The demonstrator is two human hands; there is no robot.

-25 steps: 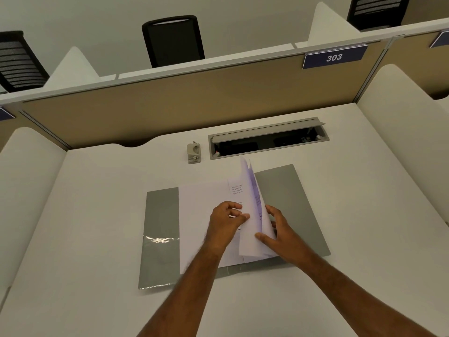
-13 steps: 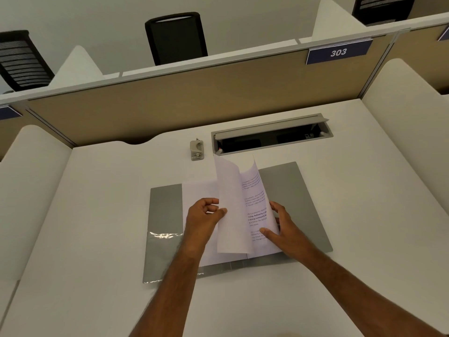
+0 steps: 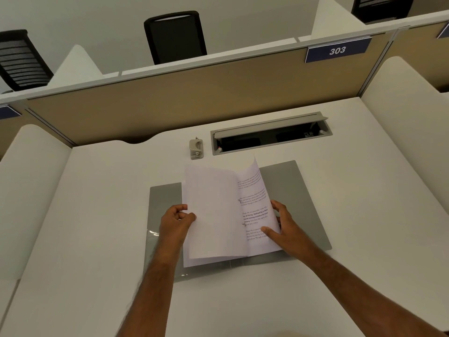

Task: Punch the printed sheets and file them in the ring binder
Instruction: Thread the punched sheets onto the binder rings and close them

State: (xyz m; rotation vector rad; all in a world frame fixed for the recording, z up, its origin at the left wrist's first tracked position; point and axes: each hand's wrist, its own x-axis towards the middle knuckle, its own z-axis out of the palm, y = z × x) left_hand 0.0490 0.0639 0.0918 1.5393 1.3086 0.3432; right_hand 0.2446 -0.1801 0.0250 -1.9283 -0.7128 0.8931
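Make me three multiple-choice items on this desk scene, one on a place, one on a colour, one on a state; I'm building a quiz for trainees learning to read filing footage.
1. Where does the hole punch sit?
A. On the binder's right cover
B. On the desk beyond the binder, left of the cable tray
C. In the right hand

2. What colour are the covers of the ring binder?
A. Grey
B. Red
C. Blue

3. What is the left hand doing?
A. Lying flat on the desk
B. Pressing the punch
C. Pinching the edge of a blank-sided sheet lifted over the binder

Answers: 1 B, the punch stands on the white desk just left of the open tray. 2 A, both covers show grey around the paper. 3 C, its fingers close on the sheet's left edge while the right hand rests on the printed pages.
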